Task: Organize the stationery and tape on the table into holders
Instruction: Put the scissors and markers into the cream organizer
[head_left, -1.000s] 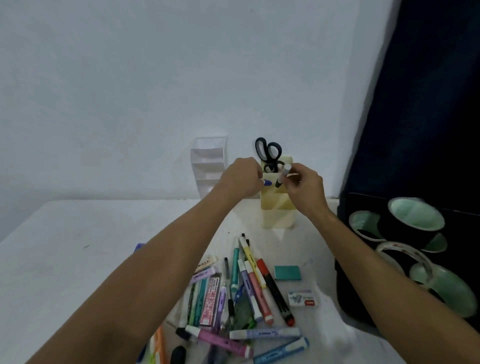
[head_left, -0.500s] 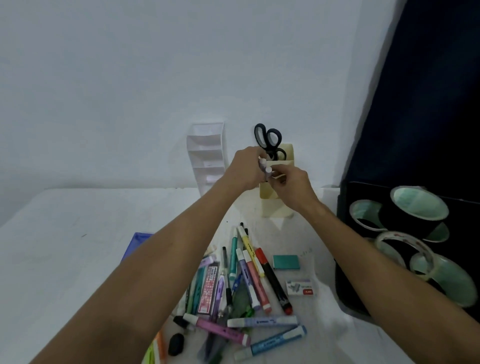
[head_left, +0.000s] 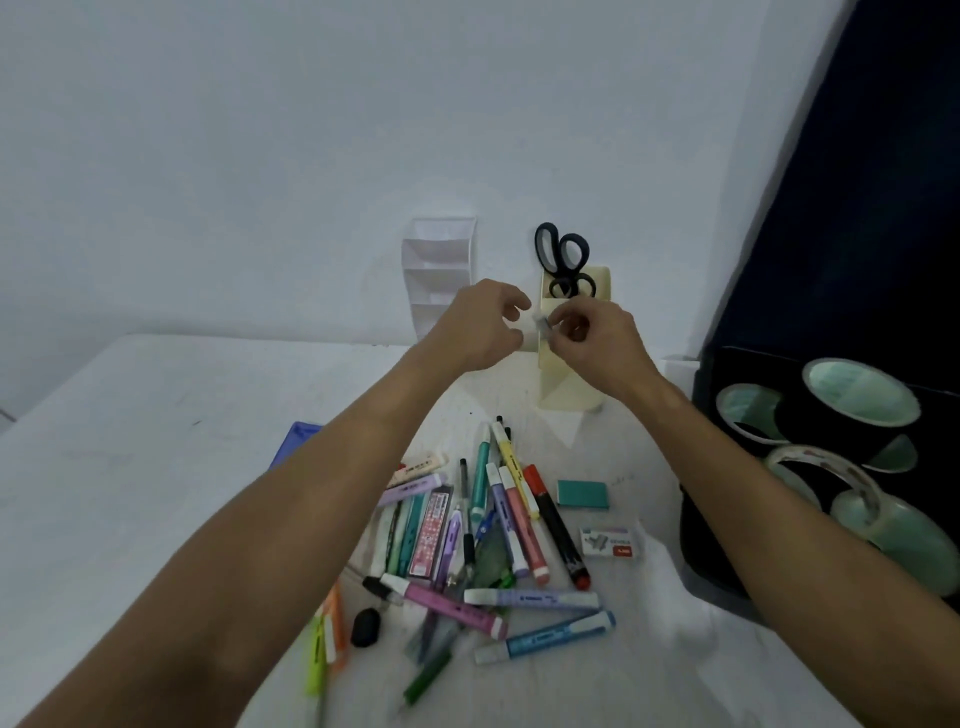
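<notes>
Head view: both forearms reach forward over a white table (head_left: 130, 467), hands meeting in front of the holders.
Black tray (head_left: 727, 571): well right of the right hand, at the table's edge; holds tape rolls (head_left: 860, 397), some black, some clear.
Pile of pens and markers (head_left: 483, 540): below and nearer than both hands, between the two forearms, lying flat and crossed over each other.
White holder (head_left: 439, 270): behind the left hand, against the wall, tiered compartments.
Cream holder (head_left: 571, 384): directly behind the right hand, partly hidden by it.
Left hand (head_left: 475, 330): fingers loosely curled and spread, tips just beside the small object; whether they touch it, cannot tell.
Right hand (head_left: 597, 345): thumb and fingertips pinch a small pale object (head_left: 542, 323); blurred, kind not clear.
Scissors (head_left: 563, 265): two pairs, black handles up, standing in the cream holder's top compartment, just above the right hand.
Green eraser (head_left: 582, 493): below the right hand, beside the pile.
Staple box (head_left: 609, 542): just nearer than the eraser.
</notes>
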